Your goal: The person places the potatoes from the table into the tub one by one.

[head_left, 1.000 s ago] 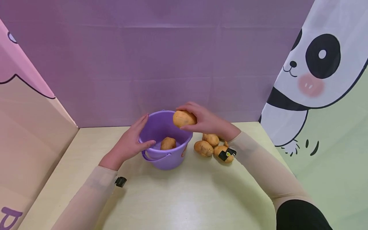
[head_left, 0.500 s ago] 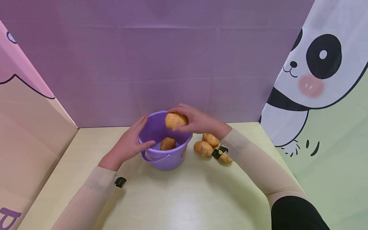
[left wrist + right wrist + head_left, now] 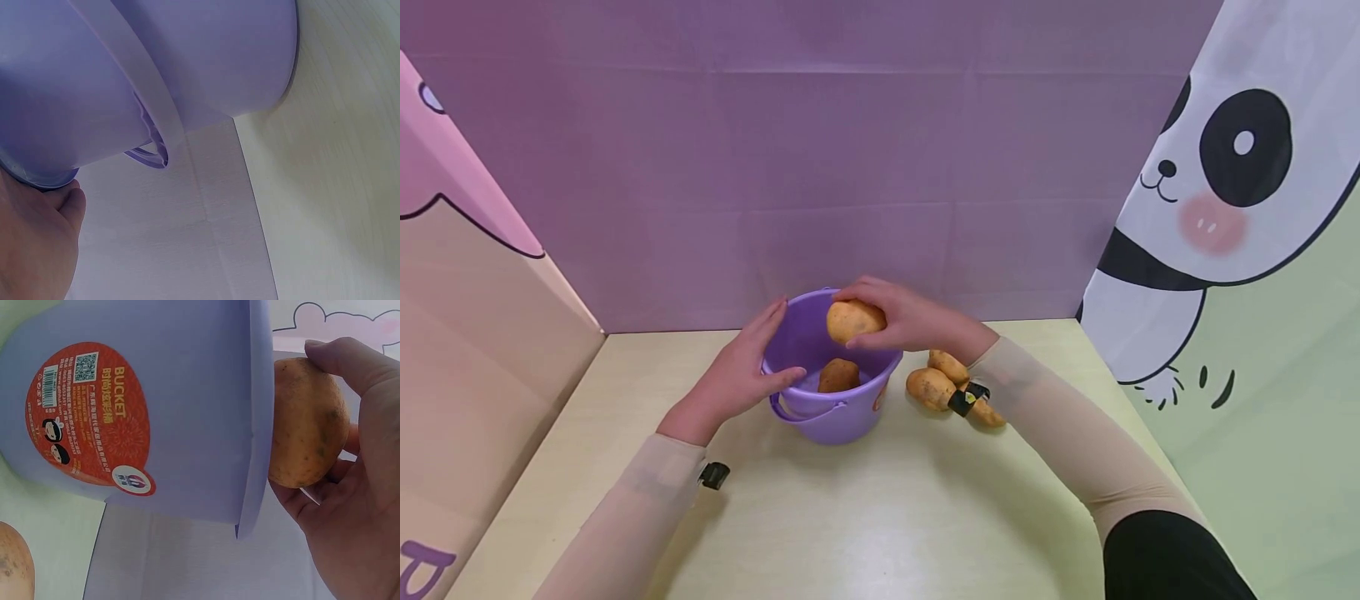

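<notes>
A purple bucket (image 3: 838, 421) stands upright on the table, its handle hanging at the front. My left hand (image 3: 733, 379) rests on the left side of its rim, fingers straight and spread from the thumb; the left wrist view shows this hand touching the rim. My right hand (image 3: 906, 315) grips a potato (image 3: 854, 322) between thumb and fingers over the bucket's mouth. In the right wrist view the held potato (image 3: 309, 422) is partly hidden behind the rim. Another potato (image 3: 838, 376) lies inside the bucket.
Several potatoes (image 3: 929, 389) lie on the table right of the bucket, partly hidden under the right wrist. A purple cloth wall (image 3: 850, 167) stands close behind. Printed panels rise at the left and right. A red label (image 3: 87, 412) is on the bucket's side.
My right hand has moved left and slightly down with the potato, from the bucket's right rim to over its opening. The left hand and the bucket have stayed in place.
</notes>
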A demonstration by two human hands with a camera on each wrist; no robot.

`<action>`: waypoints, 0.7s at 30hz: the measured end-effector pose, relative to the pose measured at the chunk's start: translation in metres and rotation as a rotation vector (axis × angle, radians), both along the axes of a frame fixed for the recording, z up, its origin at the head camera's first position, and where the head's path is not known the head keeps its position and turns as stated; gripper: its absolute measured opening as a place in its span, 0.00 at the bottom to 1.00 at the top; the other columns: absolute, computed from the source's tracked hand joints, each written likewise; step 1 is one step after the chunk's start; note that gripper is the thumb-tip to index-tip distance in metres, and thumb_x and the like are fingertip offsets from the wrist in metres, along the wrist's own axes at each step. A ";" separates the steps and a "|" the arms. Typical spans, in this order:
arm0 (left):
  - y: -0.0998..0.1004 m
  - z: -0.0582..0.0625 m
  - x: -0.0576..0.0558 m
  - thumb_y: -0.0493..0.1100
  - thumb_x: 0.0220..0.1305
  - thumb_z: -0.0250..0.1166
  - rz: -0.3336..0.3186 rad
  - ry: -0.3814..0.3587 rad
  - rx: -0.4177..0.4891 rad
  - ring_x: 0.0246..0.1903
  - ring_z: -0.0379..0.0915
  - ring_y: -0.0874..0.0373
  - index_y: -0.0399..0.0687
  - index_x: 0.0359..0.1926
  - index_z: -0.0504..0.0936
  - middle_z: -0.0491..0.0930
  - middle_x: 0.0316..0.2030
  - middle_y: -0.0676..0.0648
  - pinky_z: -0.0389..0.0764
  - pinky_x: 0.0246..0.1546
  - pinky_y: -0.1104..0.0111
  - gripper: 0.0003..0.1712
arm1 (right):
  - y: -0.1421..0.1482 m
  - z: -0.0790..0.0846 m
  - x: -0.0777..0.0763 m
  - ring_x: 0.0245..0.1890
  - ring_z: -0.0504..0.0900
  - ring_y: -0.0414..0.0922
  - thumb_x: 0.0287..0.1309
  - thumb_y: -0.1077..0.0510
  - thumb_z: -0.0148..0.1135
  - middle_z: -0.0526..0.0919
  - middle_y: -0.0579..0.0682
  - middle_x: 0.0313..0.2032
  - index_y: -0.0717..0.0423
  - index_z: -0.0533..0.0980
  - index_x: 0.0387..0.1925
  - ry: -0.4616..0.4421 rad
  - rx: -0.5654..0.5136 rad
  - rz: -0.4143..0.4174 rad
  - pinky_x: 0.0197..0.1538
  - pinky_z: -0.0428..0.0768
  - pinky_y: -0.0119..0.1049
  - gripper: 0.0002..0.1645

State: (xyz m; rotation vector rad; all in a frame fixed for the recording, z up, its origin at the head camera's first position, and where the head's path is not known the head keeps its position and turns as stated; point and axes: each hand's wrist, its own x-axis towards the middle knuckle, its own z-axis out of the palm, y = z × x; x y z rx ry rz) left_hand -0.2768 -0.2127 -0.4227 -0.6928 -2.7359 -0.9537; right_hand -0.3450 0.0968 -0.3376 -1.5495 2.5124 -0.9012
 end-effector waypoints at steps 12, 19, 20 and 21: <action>0.000 0.001 0.001 0.57 0.71 0.74 0.009 0.001 -0.014 0.86 0.44 0.35 0.40 0.90 0.48 0.45 0.89 0.40 0.56 0.81 0.35 0.62 | 0.000 -0.005 -0.002 0.65 0.80 0.49 0.66 0.55 0.79 0.82 0.55 0.62 0.62 0.80 0.69 -0.018 -0.016 0.018 0.63 0.84 0.41 0.34; 0.001 0.002 0.002 0.63 0.72 0.72 0.011 -0.004 -0.020 0.86 0.45 0.34 0.40 0.90 0.48 0.46 0.89 0.39 0.57 0.81 0.34 0.63 | 0.002 -0.006 -0.002 0.64 0.80 0.48 0.67 0.54 0.79 0.82 0.53 0.62 0.61 0.80 0.69 -0.028 0.001 0.004 0.64 0.84 0.41 0.33; 0.001 0.002 0.002 0.64 0.72 0.72 0.011 -0.006 -0.019 0.86 0.45 0.34 0.41 0.90 0.48 0.46 0.89 0.39 0.57 0.81 0.33 0.63 | 0.002 -0.006 -0.002 0.64 0.80 0.48 0.67 0.54 0.79 0.82 0.53 0.62 0.61 0.80 0.69 -0.030 0.002 0.002 0.64 0.84 0.41 0.33; 0.000 0.002 0.002 0.64 0.72 0.72 0.010 -0.007 -0.019 0.86 0.45 0.33 0.41 0.90 0.48 0.46 0.89 0.39 0.57 0.80 0.33 0.63 | 0.002 -0.007 -0.003 0.64 0.80 0.48 0.67 0.54 0.79 0.82 0.53 0.62 0.61 0.80 0.68 -0.031 0.000 0.001 0.64 0.84 0.43 0.33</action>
